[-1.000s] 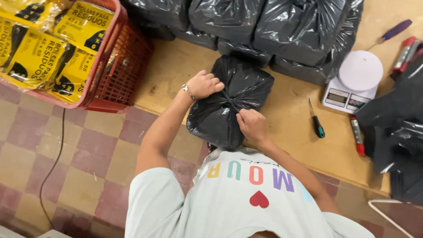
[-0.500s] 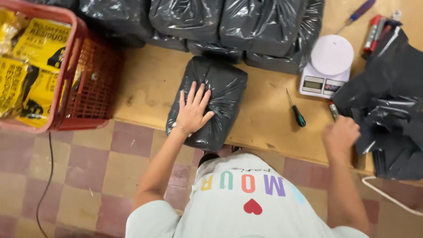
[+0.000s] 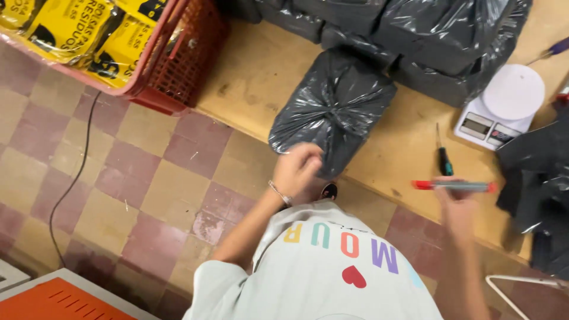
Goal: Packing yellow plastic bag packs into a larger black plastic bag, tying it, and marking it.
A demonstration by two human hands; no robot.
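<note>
Fingers of the blurred right hand [image 3: 456, 204] pinch a red marker [image 3: 455, 185]; left hand [image 3: 296, 172] touches the black bag [image 3: 335, 106].

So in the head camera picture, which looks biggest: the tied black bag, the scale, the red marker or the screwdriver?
1. Tied black bag
2. Scale
3. Red marker, held in the right hand
4. Screwdriver, though the marker is blurred and nearer, so these two are close.
</note>
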